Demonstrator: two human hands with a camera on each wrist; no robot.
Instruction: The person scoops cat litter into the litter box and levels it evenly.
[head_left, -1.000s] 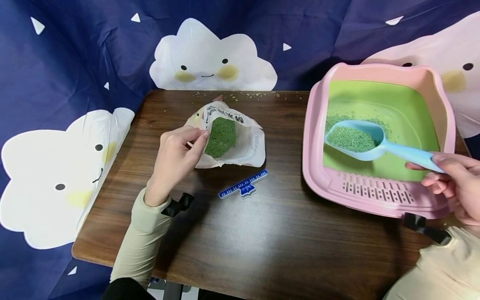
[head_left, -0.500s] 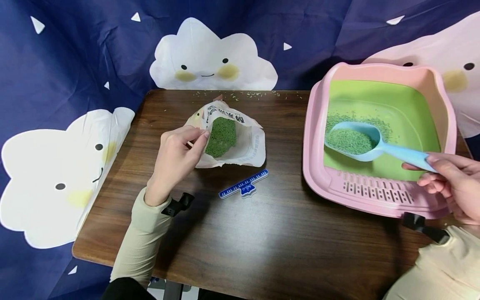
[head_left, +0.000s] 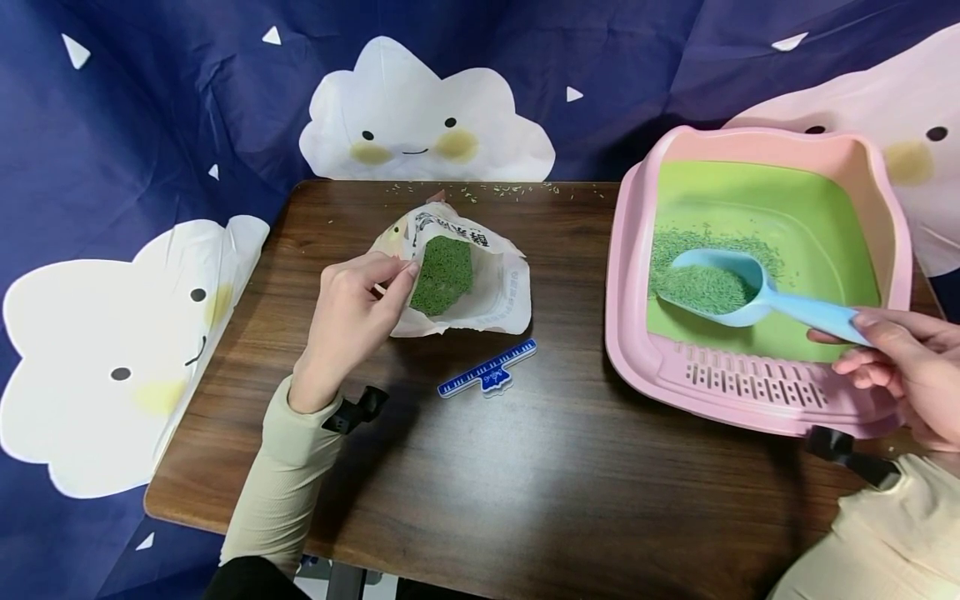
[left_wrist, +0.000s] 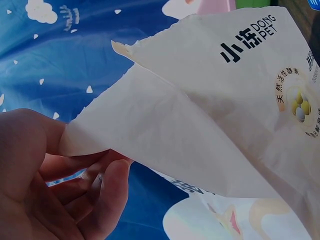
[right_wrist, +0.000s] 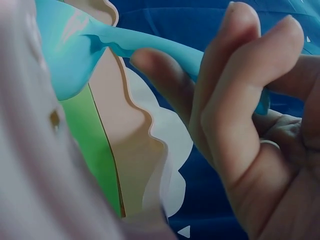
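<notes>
In the head view my left hand (head_left: pixel 356 312) pinches the torn upper edge of a white paper bag (head_left: pixel 501 287), which stands open with green pellets (head_left: pixel 444 275) inside. The left wrist view shows the bag's edge (left_wrist: pixel 135 110) between thumb and fingers. At the right, my right hand (head_left: pixel 911 358) grips the handle of a light blue scoop (head_left: pixel 813 312). Green pellets (head_left: pixel 708 287) lie in the scoop, whose bowl hangs over a pink litter box (head_left: pixel 626 333) with a green floor. Its front lip dips toward the pellets (head_left: pixel 720 243) spread on that floor.
A blue bag clip (head_left: pixel 487 368) lies on the brown wooden table (head_left: pixel 525 483) in front of the bag. Loose pellets (head_left: pixel 510 190) are scattered along the back edge. Behind hangs a dark blue cloth (head_left: pixel 600 50) with white clouds.
The scoop has tipped forward and lowered slightly at its front, and its pellets have shifted toward the lip. My left hand and the bag have stayed in place.
</notes>
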